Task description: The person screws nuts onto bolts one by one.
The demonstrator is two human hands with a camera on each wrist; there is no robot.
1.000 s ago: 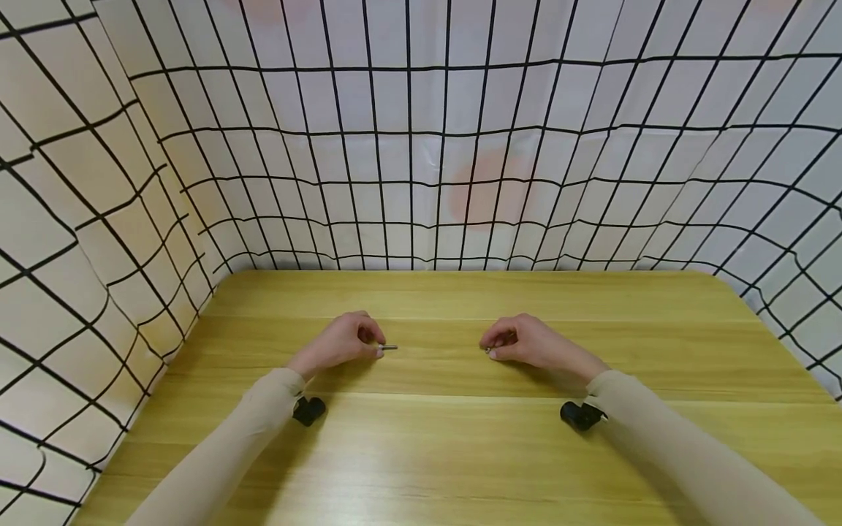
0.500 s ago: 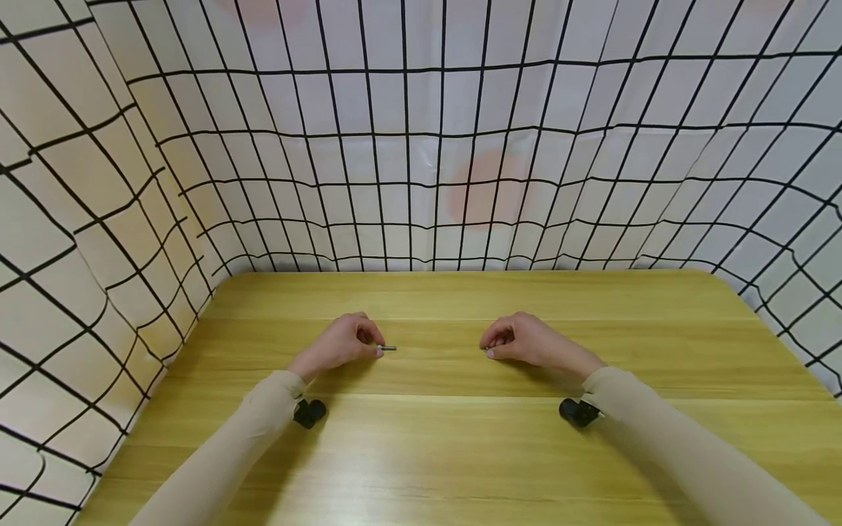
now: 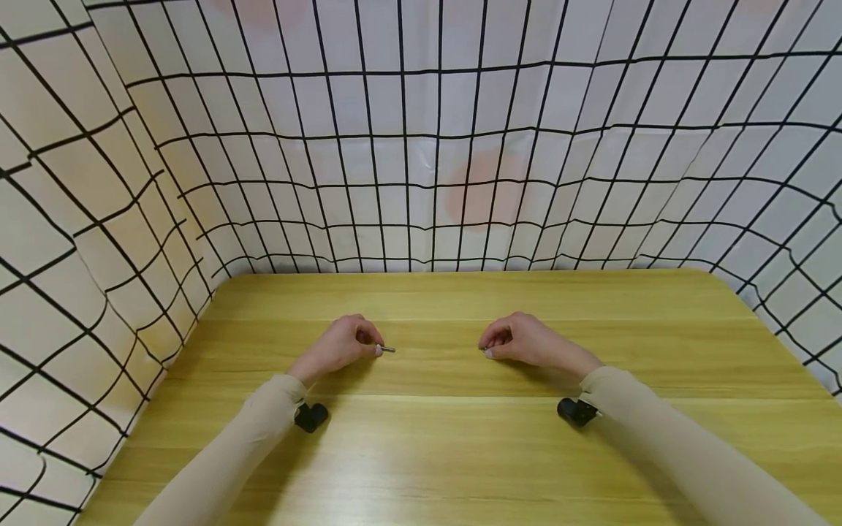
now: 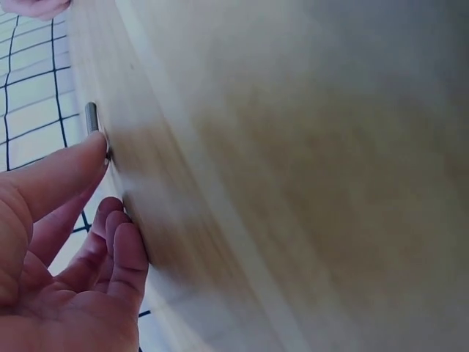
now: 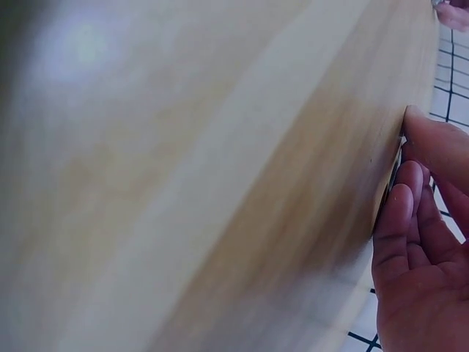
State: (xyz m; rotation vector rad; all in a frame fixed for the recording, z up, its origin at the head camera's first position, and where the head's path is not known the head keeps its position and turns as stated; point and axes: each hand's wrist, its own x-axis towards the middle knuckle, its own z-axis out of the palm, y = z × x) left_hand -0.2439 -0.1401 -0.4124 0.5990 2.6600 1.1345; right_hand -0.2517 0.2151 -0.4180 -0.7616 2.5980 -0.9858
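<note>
My left hand [image 3: 338, 343] pinches a short grey metal rod [image 3: 389, 349] between thumb and forefinger, low over the wooden table. The rod's free end points right, toward the other hand. From the left wrist, the rod [image 4: 91, 116] sticks out past the thumb tip, and the other fingers are curled near the tabletop. Across a gap, my right hand [image 3: 529, 342] pinches a tiny metal piece [image 3: 484, 348] with thumb and forefinger. The fingertips hide most of that piece, so its kind cannot be made out. In the right wrist view the hand [image 5: 425, 220] stays low by the table surface.
A light wooden table [image 3: 434, 453] spreads beneath both arms. White sheeting with a black grid [image 3: 421, 161] stands behind the far edge and along both sides. Small black cameras hang at the left wrist [image 3: 311, 417] and right wrist [image 3: 577, 412].
Both hands keep nearly the same place and hold. The rod's free end has tipped slightly downward in the head view. The little piece at the right fingertips shows less than before.
</note>
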